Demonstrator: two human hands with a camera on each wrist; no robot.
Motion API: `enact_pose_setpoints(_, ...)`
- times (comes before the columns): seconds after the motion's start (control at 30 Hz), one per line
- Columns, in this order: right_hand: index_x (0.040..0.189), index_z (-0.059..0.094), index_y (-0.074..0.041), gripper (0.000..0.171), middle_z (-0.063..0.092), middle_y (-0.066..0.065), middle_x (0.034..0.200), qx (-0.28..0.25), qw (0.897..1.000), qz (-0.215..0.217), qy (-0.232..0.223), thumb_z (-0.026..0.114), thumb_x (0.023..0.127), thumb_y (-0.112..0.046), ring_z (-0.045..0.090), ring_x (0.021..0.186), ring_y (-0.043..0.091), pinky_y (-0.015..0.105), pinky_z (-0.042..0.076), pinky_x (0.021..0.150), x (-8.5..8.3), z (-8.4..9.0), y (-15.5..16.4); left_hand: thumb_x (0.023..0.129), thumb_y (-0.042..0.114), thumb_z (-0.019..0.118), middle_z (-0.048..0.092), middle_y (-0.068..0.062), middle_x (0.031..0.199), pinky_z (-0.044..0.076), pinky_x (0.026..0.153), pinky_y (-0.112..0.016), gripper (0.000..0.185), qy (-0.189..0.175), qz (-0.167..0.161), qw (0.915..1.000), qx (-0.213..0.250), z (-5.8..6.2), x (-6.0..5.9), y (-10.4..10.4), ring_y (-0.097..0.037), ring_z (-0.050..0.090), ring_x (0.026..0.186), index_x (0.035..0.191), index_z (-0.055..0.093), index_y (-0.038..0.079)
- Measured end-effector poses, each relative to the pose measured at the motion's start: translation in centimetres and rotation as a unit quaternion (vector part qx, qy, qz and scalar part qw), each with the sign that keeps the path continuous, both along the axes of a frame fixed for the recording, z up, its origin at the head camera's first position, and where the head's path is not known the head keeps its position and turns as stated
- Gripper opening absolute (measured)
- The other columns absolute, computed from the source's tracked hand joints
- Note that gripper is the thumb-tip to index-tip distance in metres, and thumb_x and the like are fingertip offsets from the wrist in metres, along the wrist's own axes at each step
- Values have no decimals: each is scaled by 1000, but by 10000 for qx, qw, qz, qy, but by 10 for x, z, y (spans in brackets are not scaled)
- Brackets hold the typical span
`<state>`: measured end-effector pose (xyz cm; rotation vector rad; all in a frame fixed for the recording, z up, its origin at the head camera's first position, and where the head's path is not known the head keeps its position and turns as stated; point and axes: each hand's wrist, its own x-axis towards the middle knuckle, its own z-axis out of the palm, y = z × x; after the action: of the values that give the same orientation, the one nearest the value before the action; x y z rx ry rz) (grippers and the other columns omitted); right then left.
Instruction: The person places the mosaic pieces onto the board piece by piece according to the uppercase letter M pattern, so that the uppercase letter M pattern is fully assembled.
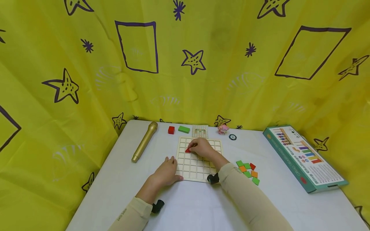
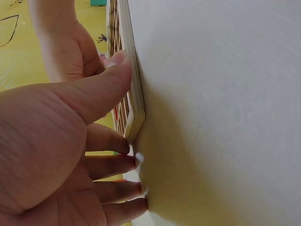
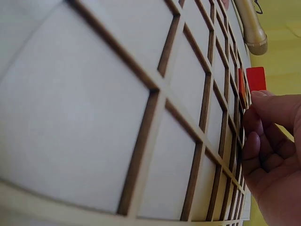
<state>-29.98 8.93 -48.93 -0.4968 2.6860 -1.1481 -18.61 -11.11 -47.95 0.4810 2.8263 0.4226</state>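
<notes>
A pale wooden grid board [image 1: 194,168] lies flat on the white table. My right hand [image 1: 203,149] is over its upper left part and pinches a small red tile [image 1: 187,150] between thumb and fingertips. In the right wrist view the tile [image 3: 241,87] shows thin and edge-on at the fingertips, against the grid. My left hand [image 1: 166,173] rests at the board's lower left corner. Its thumb lies on the board's edge in the left wrist view, and the other fingers [image 2: 113,165] reach along the side, fairly straight, tips on the table.
Several green, orange and red tiles [image 1: 247,169] lie right of the board. Behind it are a red cube [image 1: 171,130], a green block [image 1: 184,129], a pattern card [image 1: 200,131], a pink figurine [image 1: 223,129] and a round token [image 1: 232,137]. A gold microphone [image 1: 145,141] lies left, a game box [image 1: 303,157] right.
</notes>
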Motion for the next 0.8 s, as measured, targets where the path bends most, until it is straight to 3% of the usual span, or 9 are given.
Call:
enact_pose_setpoints(0.2, 96, 77, -11, 5, 70, -1, 94, -191, 9997, -71, -116, 73, 93, -14, 60, 84, 17, 33, 52, 76, 7, 7, 11, 89, 43, 75, 37, -29, 153, 33, 115, -50, 88, 30, -19, 10000, -74, -3, -1, 1, -49, 31, 142, 145, 40, -14)
enact_pose_setpoints(0.8, 102, 76, -5, 13, 70, 2, 94, 236, 9996, -163, -59, 71, 95, -15, 57, 78, 19, 32, 49, 65, 17, 31, 69, 89, 42, 76, 34, -28, 156, 31, 116, -50, 89, -96, 142, 9998, 75, -4, -1, 1, -47, 28, 145, 147, 38, -13)
